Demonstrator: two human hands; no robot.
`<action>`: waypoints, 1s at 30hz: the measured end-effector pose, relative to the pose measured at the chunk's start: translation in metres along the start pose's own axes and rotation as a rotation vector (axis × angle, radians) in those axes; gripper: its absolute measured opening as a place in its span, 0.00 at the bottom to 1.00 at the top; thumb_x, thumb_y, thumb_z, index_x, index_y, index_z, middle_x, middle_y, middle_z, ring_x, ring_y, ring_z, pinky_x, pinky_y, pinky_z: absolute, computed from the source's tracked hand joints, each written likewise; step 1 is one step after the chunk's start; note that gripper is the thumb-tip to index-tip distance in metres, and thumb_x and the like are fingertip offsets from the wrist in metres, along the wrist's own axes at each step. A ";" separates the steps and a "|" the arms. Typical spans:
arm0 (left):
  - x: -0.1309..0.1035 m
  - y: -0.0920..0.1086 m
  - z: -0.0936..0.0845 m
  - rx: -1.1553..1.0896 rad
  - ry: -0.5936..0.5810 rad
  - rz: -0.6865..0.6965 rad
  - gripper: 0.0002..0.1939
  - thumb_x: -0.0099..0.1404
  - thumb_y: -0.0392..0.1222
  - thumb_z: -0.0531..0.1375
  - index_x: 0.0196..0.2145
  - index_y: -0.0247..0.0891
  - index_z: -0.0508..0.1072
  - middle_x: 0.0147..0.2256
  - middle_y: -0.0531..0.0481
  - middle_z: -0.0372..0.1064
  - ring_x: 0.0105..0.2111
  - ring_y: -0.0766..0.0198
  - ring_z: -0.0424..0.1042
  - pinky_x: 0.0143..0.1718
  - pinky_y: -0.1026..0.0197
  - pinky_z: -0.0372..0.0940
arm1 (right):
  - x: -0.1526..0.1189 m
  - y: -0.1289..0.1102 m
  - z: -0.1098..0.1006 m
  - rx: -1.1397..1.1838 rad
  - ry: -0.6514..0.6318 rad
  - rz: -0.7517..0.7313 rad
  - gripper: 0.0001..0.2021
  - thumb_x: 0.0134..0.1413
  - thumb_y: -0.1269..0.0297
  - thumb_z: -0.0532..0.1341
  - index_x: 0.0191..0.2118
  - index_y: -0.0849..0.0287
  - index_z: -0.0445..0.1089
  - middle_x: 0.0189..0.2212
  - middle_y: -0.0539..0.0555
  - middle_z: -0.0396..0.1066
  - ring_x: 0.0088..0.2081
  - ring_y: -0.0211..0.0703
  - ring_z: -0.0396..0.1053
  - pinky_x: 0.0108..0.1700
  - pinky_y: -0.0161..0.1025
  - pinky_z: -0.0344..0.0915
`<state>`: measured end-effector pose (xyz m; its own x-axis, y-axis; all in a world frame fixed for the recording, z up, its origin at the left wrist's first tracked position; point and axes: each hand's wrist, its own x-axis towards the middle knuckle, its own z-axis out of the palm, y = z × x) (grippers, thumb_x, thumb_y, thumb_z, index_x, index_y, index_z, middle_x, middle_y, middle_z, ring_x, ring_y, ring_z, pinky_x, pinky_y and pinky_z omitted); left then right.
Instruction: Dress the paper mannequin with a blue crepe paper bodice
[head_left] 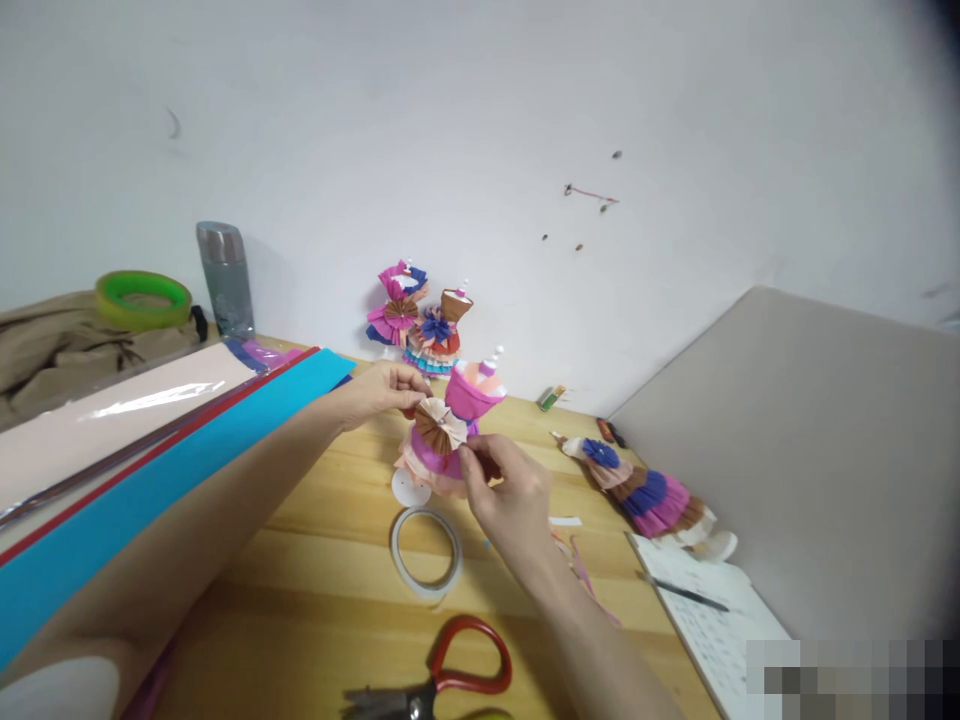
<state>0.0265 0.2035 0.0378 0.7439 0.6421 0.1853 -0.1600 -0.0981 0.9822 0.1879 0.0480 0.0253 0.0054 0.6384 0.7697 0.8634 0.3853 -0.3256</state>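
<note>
A pleated paper rosette (441, 426), half brown and half cream, lies against the waist of a small dress form (475, 392) in a pink and peach paper dress. At the rosette's upper left edge, my left hand (384, 388) is closed in a pinch. My right hand (511, 490) pinches its lower right edge between thumb and fingers. The form stands upright on the wooden table, leaning slightly right in view. Near its foot are a white disc (410, 488) and a roll of double-sided tape (394, 560). Red-handled scissors (471, 687) lie closer to me.
Two more dressed forms (437, 335) stand by the wall. Another paper dress form (645, 495) lies on its side at right, by a notebook (720, 640) with a pen. At left are coloured paper sheets (247, 425), a bottle (225, 285) and a green tape roll (142, 300).
</note>
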 end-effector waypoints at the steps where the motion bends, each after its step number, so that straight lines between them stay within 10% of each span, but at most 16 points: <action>1: 0.000 0.000 0.000 0.002 -0.003 -0.009 0.12 0.53 0.43 0.70 0.32 0.32 0.77 0.28 0.48 0.75 0.27 0.67 0.72 0.34 0.64 0.66 | -0.001 0.000 0.000 -0.004 -0.002 -0.002 0.06 0.59 0.70 0.57 0.31 0.57 0.68 0.22 0.49 0.71 0.22 0.36 0.66 0.26 0.33 0.62; 30: -0.010 0.011 -0.024 0.272 -0.274 -0.089 0.11 0.57 0.45 0.66 0.30 0.33 0.78 0.26 0.52 0.71 0.28 0.68 0.68 0.34 0.65 0.63 | 0.005 -0.004 -0.008 -0.068 0.062 -0.049 0.06 0.58 0.72 0.59 0.29 0.58 0.69 0.20 0.48 0.70 0.20 0.34 0.64 0.24 0.32 0.62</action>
<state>0.0013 0.2145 0.0464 0.8985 0.4342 0.0643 0.0633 -0.2732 0.9599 0.1886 0.0440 0.0351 -0.0081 0.5767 0.8169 0.8956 0.3675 -0.2505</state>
